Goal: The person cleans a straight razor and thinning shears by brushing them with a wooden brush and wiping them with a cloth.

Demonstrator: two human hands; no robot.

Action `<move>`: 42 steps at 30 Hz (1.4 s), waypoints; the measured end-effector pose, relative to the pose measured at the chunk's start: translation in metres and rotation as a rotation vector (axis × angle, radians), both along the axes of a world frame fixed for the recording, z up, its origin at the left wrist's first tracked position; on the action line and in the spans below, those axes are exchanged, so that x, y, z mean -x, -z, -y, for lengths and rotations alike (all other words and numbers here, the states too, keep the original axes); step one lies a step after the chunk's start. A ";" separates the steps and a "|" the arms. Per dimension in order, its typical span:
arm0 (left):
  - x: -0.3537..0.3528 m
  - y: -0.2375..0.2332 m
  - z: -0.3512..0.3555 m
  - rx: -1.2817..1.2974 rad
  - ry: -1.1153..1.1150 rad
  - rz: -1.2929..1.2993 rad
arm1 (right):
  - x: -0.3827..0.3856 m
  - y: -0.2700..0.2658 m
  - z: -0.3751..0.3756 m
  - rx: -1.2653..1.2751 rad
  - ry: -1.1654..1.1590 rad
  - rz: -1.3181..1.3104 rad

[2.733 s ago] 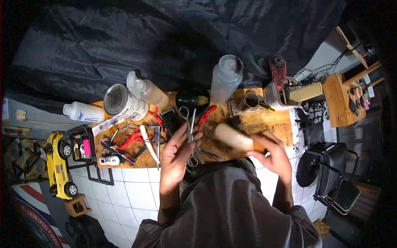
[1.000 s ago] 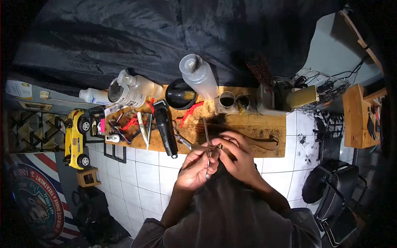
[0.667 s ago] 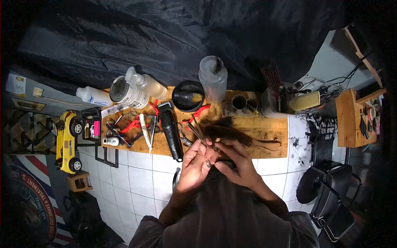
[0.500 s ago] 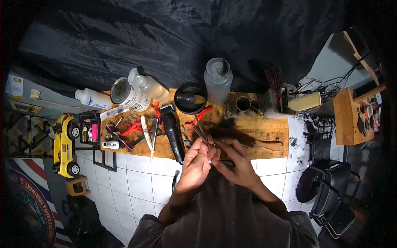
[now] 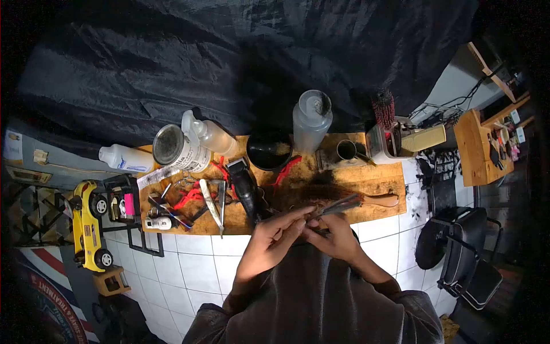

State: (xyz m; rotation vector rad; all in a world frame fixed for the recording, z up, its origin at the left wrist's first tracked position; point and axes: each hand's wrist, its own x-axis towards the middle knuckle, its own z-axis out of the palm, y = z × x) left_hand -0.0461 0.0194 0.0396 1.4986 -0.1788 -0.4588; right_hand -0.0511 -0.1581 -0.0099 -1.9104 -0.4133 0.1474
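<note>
My left hand (image 5: 273, 242) and my right hand (image 5: 335, 234) meet near the front edge of the wooden table (image 5: 366, 213). Metal scissors (image 5: 340, 204) are held between them, blades pointing up and to the right; my right hand's fingers close around them. The fingers of my left hand are pressed together at the handle end. Behind the blades lies a brush with dark bristles and a wooden handle (image 5: 382, 200). A black hair clipper (image 5: 244, 186) lies left of my hands.
A black bowl (image 5: 268, 152), a clear bottle (image 5: 312, 123), a spray bottle (image 5: 213, 137) and a metal cup (image 5: 346, 150) stand along the back. A straight razor (image 5: 211, 200) and red clips lie at left. A black chair (image 5: 467, 252) stands at right.
The scissors have swung from pointing up and left to pointing right. My left hand has turned its back upward, and the view has shifted slightly.
</note>
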 end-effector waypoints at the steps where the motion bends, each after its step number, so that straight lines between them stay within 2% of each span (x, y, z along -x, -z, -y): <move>1: -0.002 -0.006 -0.002 -0.047 -0.004 0.005 | -0.002 -0.001 -0.003 -0.008 0.018 -0.046; 5: -0.012 -0.010 -0.013 -0.075 0.086 -0.027 | -0.008 0.000 -0.012 -0.186 0.033 -0.056; 7: -0.016 -0.012 -0.017 0.074 0.248 0.077 | -0.009 0.002 -0.016 -0.467 0.108 -0.145; 9: -0.018 0.000 -0.019 0.148 0.345 0.070 | -0.011 -0.003 -0.016 -0.501 0.123 -0.194; 11: -0.020 0.005 -0.017 -0.037 0.439 0.287 | -0.013 -0.008 -0.014 -0.570 0.156 -0.289; 13: -0.021 0.014 -0.023 0.025 0.446 0.195 | -0.006 -0.004 -0.015 -0.512 0.196 -0.263; 15: -0.024 0.015 -0.036 -0.073 0.505 0.242 | 0.000 0.000 -0.013 -0.351 0.180 -0.316; 16: -0.028 0.012 -0.042 -0.069 0.512 0.240 | 0.000 0.011 -0.017 -0.391 0.226 -0.157; 19: -0.038 -0.005 -0.059 -0.206 0.519 0.037 | -0.011 -0.001 -0.011 -0.298 0.244 -0.122; 20: -0.035 0.012 -0.062 -0.171 0.378 0.111 | -0.012 -0.008 -0.007 -0.127 0.299 -0.324; 21: -0.036 0.019 -0.065 -0.188 0.295 0.038 | -0.014 -0.005 -0.004 -0.132 0.298 -0.326; 23: -0.041 0.044 -0.061 0.147 -0.005 0.037 | -0.019 0.003 -0.001 0.120 0.254 0.194; 24: -0.045 0.034 -0.048 0.248 -0.071 -0.020 | -0.021 -0.002 -0.004 0.220 0.282 0.262; 25: -0.051 0.024 -0.038 0.349 -0.139 -0.076 | -0.023 -0.007 -0.007 0.209 0.279 0.256; 26: -0.055 0.027 -0.039 0.607 -0.083 -0.172 | -0.026 -0.011 -0.008 0.259 0.264 0.279; 27: -0.057 0.027 -0.037 0.601 -0.093 -0.173 | -0.026 -0.014 -0.010 0.311 0.246 0.302; 29: -0.062 0.025 -0.029 0.957 -0.127 -0.253 | -0.024 -0.015 -0.015 0.360 0.242 0.308; 31: -0.066 0.023 -0.026 0.999 -0.117 -0.238 | -0.025 -0.019 -0.020 0.396 0.293 0.406; 34: -0.067 0.021 -0.026 1.031 -0.127 -0.258 | -0.025 -0.027 -0.022 0.430 0.331 0.412; 36: -0.067 0.018 -0.025 1.099 -0.146 -0.316 | -0.023 -0.013 -0.014 0.410 0.313 0.427; 42: -0.065 0.026 -0.023 1.006 -0.081 -0.273 | -0.023 -0.017 -0.016 0.397 0.320 0.480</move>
